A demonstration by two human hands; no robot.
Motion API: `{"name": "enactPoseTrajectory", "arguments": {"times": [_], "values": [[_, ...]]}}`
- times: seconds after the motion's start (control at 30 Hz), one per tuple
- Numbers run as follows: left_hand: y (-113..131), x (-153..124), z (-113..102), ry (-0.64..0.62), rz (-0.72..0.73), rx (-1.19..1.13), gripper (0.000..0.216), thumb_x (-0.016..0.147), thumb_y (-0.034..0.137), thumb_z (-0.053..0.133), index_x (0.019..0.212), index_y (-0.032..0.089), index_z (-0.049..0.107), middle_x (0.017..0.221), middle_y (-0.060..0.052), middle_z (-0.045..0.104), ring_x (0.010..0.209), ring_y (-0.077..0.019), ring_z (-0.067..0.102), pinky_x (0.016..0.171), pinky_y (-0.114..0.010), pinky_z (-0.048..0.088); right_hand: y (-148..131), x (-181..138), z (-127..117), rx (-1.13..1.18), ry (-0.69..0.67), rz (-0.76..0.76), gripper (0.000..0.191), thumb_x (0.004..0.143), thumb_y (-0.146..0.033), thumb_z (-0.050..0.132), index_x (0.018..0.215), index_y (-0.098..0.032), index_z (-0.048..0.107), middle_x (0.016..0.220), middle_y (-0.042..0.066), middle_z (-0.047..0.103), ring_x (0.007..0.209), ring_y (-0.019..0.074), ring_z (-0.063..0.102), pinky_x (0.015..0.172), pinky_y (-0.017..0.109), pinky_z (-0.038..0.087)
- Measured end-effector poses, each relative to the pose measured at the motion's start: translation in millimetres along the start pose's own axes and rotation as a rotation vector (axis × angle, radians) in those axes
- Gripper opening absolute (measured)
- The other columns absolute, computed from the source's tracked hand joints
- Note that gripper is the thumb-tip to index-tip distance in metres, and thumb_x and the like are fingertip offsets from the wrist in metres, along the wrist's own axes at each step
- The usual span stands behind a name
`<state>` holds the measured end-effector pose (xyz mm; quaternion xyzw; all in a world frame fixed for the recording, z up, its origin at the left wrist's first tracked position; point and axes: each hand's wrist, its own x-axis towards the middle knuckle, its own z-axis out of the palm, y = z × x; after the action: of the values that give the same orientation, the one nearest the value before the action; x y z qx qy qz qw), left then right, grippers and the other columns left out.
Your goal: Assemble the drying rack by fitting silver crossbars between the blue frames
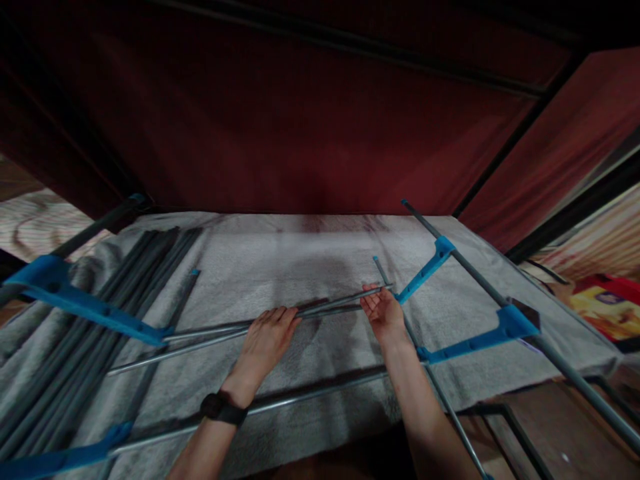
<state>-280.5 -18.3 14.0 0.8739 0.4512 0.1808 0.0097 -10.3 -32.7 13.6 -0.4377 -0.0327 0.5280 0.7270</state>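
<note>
My left hand [270,333], with a black watch on its wrist, is wrapped from above around a thin metal tube [200,348]. This tube slants over a second metal tube [210,329], and both pass at my left fingers. Palm turned up, my right hand [383,312] has its fingers curled at the right end of the slanted tube, close to a blue plastic bracket [425,270]. Another blue bracket [475,340] joins the grey poles on the right. At the left, a larger blue bracket [90,301] meets the left end of the second tube.
Several grey tubes [110,320] lie bundled on the left of the pale cloth-covered surface [310,253]. A lower metal tube [310,395] crosses in front, from a blue bracket [75,457]. A dark red panel [310,133] rises behind; a red-and-yellow package [605,307] sits at right.
</note>
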Motion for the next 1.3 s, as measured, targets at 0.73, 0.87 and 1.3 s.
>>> {"name": "enactPoseTrajectory", "arguments": {"times": [0.73, 0.87, 1.3], "values": [[1.6, -1.2, 1.5, 0.019, 0.024, 0.027, 0.026, 0.099, 0.029, 0.043, 0.116, 0.021, 0.062, 0.096, -0.007, 0.069, 0.087, -0.0215, 0.065, 0.083, -0.037, 0.049, -2.9, -0.4, 0.4, 0.038, 0.039, 0.079, 0.025, 0.095, -0.021, 0.043, 0.08, -0.02, 0.064, 0.077, 0.002, 0.074, 0.068, 0.0115, 0.07, 0.069, 0.026, 0.057], [0.7, -1.4, 3.8, 0.005, 0.023, 0.041, 0.026, 0.1, 0.029, 0.043, 0.116, 0.021, 0.061, 0.096, -0.006, 0.069, 0.086, -0.0211, 0.065, 0.083, -0.036, 0.049, -3.1, -0.3, 0.5, 0.037, 0.041, 0.084, 0.025, 0.095, -0.022, 0.043, 0.08, -0.02, 0.063, 0.078, 0.002, 0.075, 0.068, 0.0119, 0.07, 0.068, 0.026, 0.057], [1.4, -0.8, 0.7, -0.039, -0.007, 0.014, 0.026, 0.1, 0.031, 0.042, 0.115, 0.021, 0.06, 0.098, -0.005, 0.069, 0.088, -0.0214, 0.064, 0.083, -0.035, 0.047, -4.3, -2.9, 2.3, 0.041, 0.021, 0.088, 0.024, 0.092, -0.023, 0.042, 0.08, -0.02, 0.062, 0.081, 0.004, 0.075, 0.069, 0.0128, 0.069, 0.066, 0.026, 0.057]]}}
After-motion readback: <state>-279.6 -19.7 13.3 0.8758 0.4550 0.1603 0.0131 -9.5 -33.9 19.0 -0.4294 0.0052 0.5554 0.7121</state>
